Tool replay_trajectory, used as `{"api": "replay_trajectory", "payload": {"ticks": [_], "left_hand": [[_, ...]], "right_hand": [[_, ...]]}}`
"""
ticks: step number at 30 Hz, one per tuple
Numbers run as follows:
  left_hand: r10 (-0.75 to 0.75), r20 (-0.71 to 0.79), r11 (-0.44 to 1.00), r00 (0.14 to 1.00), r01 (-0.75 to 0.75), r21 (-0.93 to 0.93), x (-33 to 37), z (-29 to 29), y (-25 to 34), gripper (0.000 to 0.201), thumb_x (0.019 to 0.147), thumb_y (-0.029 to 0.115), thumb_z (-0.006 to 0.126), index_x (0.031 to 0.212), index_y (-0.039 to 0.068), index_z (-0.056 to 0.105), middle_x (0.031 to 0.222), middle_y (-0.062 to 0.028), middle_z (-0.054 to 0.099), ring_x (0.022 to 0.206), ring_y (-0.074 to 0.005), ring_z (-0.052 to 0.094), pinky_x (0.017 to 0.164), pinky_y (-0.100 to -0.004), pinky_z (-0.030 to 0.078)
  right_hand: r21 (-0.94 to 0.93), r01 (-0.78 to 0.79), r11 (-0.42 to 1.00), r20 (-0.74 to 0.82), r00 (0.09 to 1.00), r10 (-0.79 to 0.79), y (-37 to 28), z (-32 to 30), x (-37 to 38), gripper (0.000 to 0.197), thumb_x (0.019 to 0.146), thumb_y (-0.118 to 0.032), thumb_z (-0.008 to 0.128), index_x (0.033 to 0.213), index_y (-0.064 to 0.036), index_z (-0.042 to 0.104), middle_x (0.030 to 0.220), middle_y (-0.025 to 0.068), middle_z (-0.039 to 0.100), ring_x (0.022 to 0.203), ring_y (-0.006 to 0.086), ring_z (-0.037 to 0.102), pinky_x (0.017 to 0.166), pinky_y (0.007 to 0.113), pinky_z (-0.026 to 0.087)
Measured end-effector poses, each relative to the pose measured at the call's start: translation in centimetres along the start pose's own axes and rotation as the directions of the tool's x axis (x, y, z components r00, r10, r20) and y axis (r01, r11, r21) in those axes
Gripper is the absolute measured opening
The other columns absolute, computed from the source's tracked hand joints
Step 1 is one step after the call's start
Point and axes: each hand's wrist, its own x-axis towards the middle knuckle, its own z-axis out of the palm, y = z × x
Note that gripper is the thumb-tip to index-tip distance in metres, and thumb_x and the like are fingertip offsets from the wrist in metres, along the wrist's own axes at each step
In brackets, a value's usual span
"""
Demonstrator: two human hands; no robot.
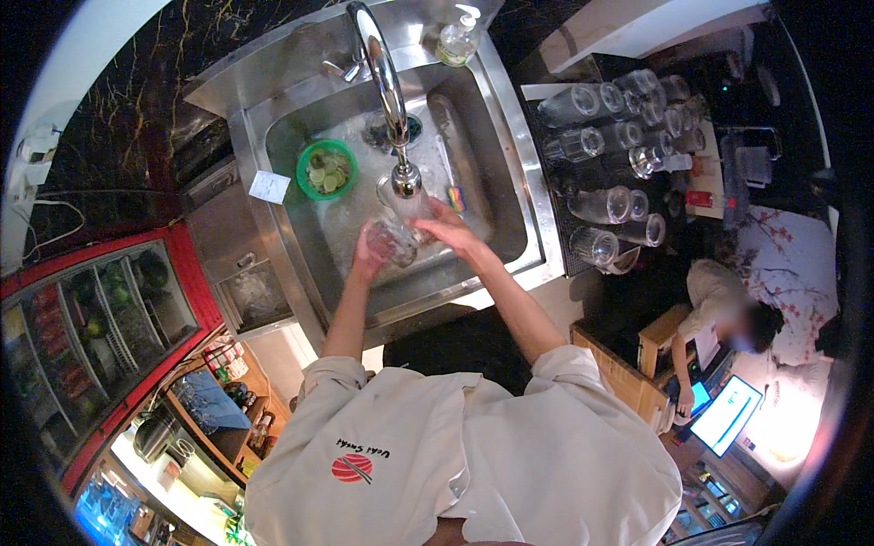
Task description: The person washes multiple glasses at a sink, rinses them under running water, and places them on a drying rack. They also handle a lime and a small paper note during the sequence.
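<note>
Fingers of the left hand (369, 251) grip a clear, round glass (397, 246); the right hand (450, 229) spreads loosely; wetness could cause slipping.

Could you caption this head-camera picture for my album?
Left hand holding a clear glass, right hand close by, beneath a chrome faucet over a steel sink with a green basket.

Shows dark veined wall (109, 118) beyond far edge of counter (309, 41) | has red-framed glass case (102, 332) off left edge, wooden cabinet (612, 378) past near-right corner | catches white light (792, 414) farther right
</note>
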Motion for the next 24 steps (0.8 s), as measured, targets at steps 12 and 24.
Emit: {"api": "replay_trajectory", "payload": {"ticks": [12,24], "left_hand": [[0.492,0.365,0.229,0.79,-0.522,0.821,-0.5,8.6,0.9,0.081,0.054,0.022,0.087,0.123,0.003,0.049,0.11,-0.0128,0.064,0.102,-0.0256,0.061,0.091,-0.037,0.047],[0.51,0.386,0.066,0.769,-0.483,0.873,-3.7,10.1,1.8,0.077,0.053,0.021,0.086,0.119,0.003,0.051,0.108,-0.0147,0.063,0.101,-0.0272,0.061,0.089,-0.0374,0.048]], "right_hand": [[-0.83,-0.23,0.508,-0.275,0.961,-0.014,-7.1,-1.8,-10.9,0.089,0.064,-0.032,0.079,0.136,-0.0032,0.037,0.113,0.0248,0.06,0.109,0.0371,0.057,0.095,0.043,0.044],[-0.833,-0.435,0.341,-0.473,0.88,-0.035,-7.7,-0.2,-13.9,0.08,0.061,-0.027,0.082,0.124,-0.0021,0.038,0.108,0.0207,0.062,0.099,0.0389,0.061,0.086,0.046,0.049]]}}
